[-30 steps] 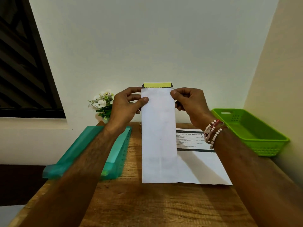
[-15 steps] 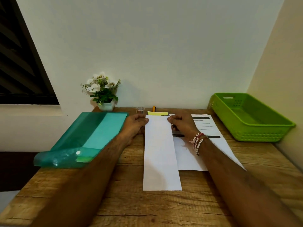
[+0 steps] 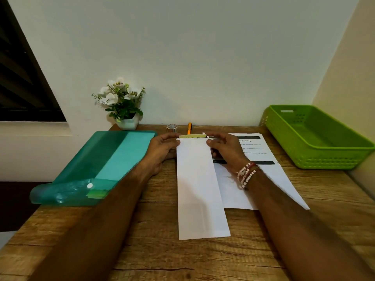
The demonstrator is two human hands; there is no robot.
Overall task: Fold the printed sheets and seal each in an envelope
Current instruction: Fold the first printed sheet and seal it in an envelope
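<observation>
So the left hand point(image 3: 162, 151) has its thumb and fingers pinched on the far left corner of the envelope point(image 3: 200, 189). The right hand point(image 3: 225, 151) is doing the same on the far right corner, thumb on top of the paper and the other fingers curled in, so both hands are clamped on it, not loose. Right between them, at the envelope's far end, the flap sticks out unfolded with a yellow strip point(image 3: 191, 136) running across it. The envelope itself is long, white and plain, and it lies flat on the table point(image 3: 182, 260), pointing straight away from the person. Its right edge overlaps the left edge of the sheets point(image 3: 263, 175), which are white with black bars and some lines of print way too small to read, and tbh there's no telling how many are in that pile. The right wrist, with its bead bracelets point(image 3: 246, 175), sits over those sheets. Just past the strip, near the wall, there's a small tape roll point(image 3: 172, 128) standing on edge and an orange pen point(image 3: 189, 128) beside it. Off to the left, just beside the left arm, lies a teal folder point(image 3: 101, 169) with a white snap button on its near flap. Behind it in the back corner is a little white pot of white flowers point(image 3: 123, 104). Over on the right a green basket point(image 3: 316, 138) sits by the side wall, apart from the sheets.
</observation>
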